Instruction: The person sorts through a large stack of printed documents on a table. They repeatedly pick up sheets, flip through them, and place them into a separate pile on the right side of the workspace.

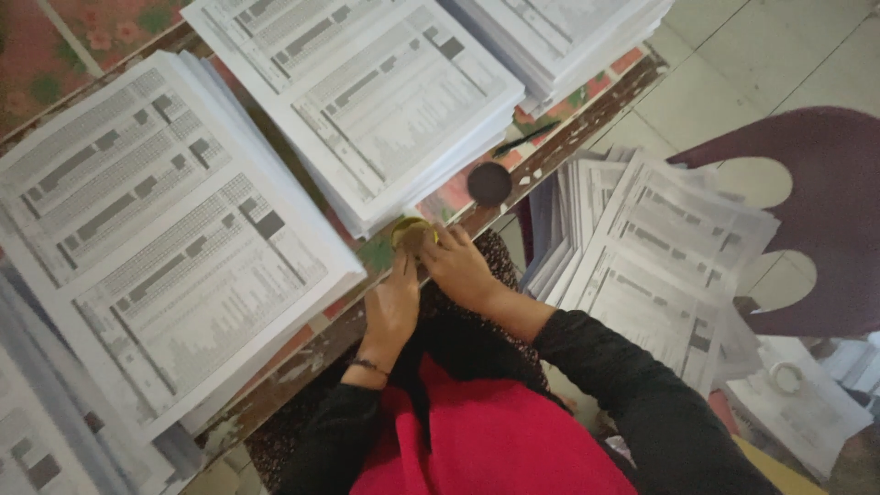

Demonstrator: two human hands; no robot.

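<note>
My left hand (392, 302) and my right hand (458, 266) meet at the table's edge around a small yellow-green round container (410, 233). Both hands have their fingers on it; which hand bears it I cannot tell. A dark round lid (489, 183) lies on the table just beyond, apart from the hands. A black pen (524, 139) lies farther back. Tall stacks of printed sheets (165, 229) stand on the table to the left and ahead (385, 101).
A third paper stack (568, 37) stands at the far end of the worn wooden table (321, 344). More printed sheets (660, 266) lie piled on a dark maroon chair (825, 211) to my right. A tape roll (786, 377) rests on papers below it.
</note>
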